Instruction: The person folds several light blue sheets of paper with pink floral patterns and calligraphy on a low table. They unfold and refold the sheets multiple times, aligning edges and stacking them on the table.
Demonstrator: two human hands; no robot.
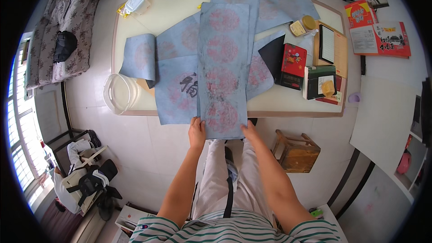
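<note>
A long blue-grey sheet with faded red round patterns [222, 50] lies lengthwise over other sheets, its near end past the table edge. My left hand [196, 132] grips its lower left corner, and my right hand [249, 131] holds the lower right corner. Beneath and to the left is a blue sheet bearing a dark brushed character [175, 87]. A folded-over blue sheet [140, 55] with a dark underside lies farther left. More patterned sheets [283, 6] spread at the back right, and one with a black underside [261, 71] is right of the held sheet.
On the table [300, 108] stand a clear round tub [118, 93], a lidded plastic container [135, 2], a red box [294, 61], a gold-lidded jar [308, 22] and books [314, 77]. A wooden stool [298, 153] is on the floor at right; a person [65, 192] sits at lower left.
</note>
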